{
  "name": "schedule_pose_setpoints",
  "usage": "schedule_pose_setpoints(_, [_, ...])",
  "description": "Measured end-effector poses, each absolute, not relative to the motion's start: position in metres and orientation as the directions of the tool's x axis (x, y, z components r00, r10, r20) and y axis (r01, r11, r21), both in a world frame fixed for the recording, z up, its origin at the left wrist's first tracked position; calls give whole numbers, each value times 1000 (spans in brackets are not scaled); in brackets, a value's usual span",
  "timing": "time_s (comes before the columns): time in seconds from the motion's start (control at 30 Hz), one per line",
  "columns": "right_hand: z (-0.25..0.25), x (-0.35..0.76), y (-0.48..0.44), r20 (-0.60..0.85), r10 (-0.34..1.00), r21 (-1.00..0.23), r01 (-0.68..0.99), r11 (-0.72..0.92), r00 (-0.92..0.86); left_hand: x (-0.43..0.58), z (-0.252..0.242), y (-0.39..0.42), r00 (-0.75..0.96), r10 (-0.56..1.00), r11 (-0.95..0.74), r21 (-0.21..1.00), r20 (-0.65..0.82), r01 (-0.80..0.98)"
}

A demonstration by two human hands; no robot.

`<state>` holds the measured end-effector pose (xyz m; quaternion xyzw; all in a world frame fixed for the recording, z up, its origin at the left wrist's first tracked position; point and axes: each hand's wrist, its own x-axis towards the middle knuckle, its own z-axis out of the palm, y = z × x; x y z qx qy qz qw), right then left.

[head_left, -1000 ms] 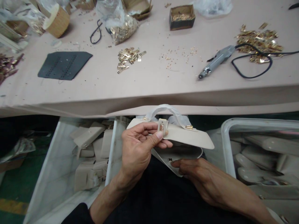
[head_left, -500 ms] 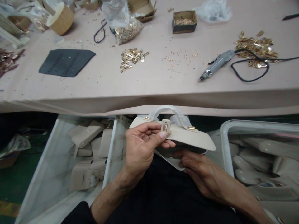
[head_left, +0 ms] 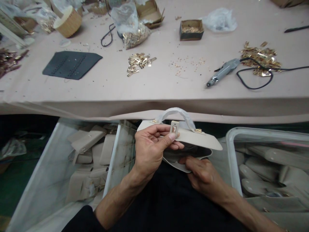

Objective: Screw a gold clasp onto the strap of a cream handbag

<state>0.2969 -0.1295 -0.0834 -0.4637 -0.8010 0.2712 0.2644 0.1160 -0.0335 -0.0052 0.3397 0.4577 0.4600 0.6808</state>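
A small cream handbag point(head_left: 205, 141) with a plastic-wrapped top handle point(head_left: 174, 112) is held over my lap, just below the table edge. My left hand point(head_left: 151, 149) grips the bag's flap, its thumb pressing a small cream buckle tab point(head_left: 174, 128) with a gold frame. My right hand point(head_left: 202, 175) is curled under the bag's lower panel point(head_left: 177, 166), fingers closed against it. Gold fittings show at both ends of the handle.
A white bin point(head_left: 60, 170) of cream bags stands at lower left, another bin point(head_left: 267, 161) at right. On the table lie a grey electric screwdriver point(head_left: 223, 71) with black cord, heaps of gold clasps point(head_left: 138, 61), a dark leather piece point(head_left: 71, 64), a small box point(head_left: 191, 29).
My right hand has slid slightly up and left under the bag. The left hand keeps its hold on the flap. The view has tilted a little.
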Motion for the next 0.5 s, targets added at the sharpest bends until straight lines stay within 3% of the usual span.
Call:
schedule_pose_setpoints(0.17, [-95,299,-128,335,841,-599,593,538,-425,116,-6,-31,166,940,338,876,-297,-344])
schedule_pose_setpoints(0.3, [-90,305,-123,293,925,-791,482,377,-242,118,-13,-25,163,939,342,855,-302,-390])
schedule_pose_setpoints(0.4, [-77,309,-121,134,991,-979,158,129,18,120,-19,-17,143,936,351,842,-320,-410])
schedule_pose_setpoints(0.5, [-65,310,-125,-49,993,-954,-300,-14,109,122,-23,-9,121,935,352,834,-333,-425])
